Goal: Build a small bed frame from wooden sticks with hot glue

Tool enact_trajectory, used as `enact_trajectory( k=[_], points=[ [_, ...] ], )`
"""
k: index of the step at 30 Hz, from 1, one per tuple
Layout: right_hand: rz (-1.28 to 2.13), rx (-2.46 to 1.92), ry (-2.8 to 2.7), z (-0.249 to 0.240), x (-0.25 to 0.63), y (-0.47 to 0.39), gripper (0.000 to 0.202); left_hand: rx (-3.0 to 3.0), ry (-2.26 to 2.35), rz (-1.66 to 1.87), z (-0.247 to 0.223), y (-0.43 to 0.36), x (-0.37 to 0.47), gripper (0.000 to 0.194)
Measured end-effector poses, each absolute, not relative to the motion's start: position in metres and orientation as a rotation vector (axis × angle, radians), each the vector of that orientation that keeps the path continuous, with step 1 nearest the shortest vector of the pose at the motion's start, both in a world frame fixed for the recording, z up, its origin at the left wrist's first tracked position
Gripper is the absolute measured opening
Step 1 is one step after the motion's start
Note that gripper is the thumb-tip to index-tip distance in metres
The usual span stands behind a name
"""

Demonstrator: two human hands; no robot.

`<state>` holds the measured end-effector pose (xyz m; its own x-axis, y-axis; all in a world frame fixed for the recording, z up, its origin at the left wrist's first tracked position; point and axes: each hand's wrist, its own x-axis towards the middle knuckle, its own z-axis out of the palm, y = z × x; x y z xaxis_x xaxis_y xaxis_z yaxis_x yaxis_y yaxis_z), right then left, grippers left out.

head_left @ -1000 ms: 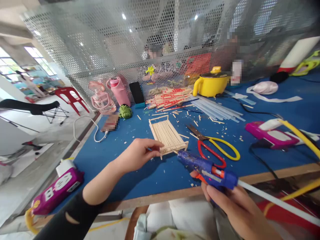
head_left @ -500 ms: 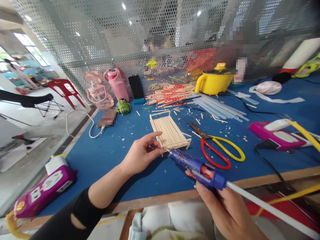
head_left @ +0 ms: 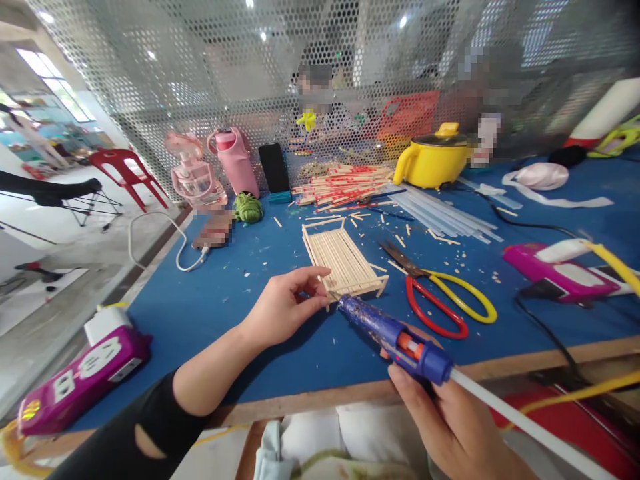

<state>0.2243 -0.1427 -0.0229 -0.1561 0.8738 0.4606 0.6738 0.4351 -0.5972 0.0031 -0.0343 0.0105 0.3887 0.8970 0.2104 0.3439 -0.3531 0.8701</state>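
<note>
A small bed-like frame of thin wooden sticks [head_left: 343, 259] stands on the blue table top. My left hand [head_left: 283, 303] pinches its near left corner between thumb and fingers. In my right hand [head_left: 445, 413] is a blue glue gun [head_left: 385, 333], with a long white glue stick [head_left: 520, 413] coming out of its back end. The gun's nozzle points at the frame's near left corner, close to my left fingertips; whether it touches the wood I cannot tell. Right of the frame lie open scissors [head_left: 435, 287] with one red and one yellow handle.
Behind the frame are a pile of red-tipped sticks [head_left: 345, 183], clear glue sticks [head_left: 440, 213] and a yellow pot [head_left: 433, 160]. Purple power strips [head_left: 85, 373] sit at both sides. A phone [head_left: 274, 170], green yarn [head_left: 249, 208] and pink bottles [head_left: 237, 163] stand back left, before a perforated metal screen.
The view has shifted slightly. My left hand keeps its pinch on the stick frame's corner, and the glue gun's nozzle stays beside it with little visible movement.
</note>
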Motion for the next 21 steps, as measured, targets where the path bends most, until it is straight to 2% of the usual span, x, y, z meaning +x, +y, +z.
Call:
enact_trajectory(
  k=[15, 21],
  points=[
    [0.266, -1.287, -1.952, -0.0197, 0.2241, -0.1400, 0.044, 1.875, 1.057, 0.922, 0.0091, -0.0349, 0.0026, 0.038],
    [0.315, -1.331, -1.923, -0.0254, 0.2263, -0.1423, 0.041, 1.856, 1.060, 0.927, 0.0090, -0.0351, 0.0021, 0.049]
  ],
)
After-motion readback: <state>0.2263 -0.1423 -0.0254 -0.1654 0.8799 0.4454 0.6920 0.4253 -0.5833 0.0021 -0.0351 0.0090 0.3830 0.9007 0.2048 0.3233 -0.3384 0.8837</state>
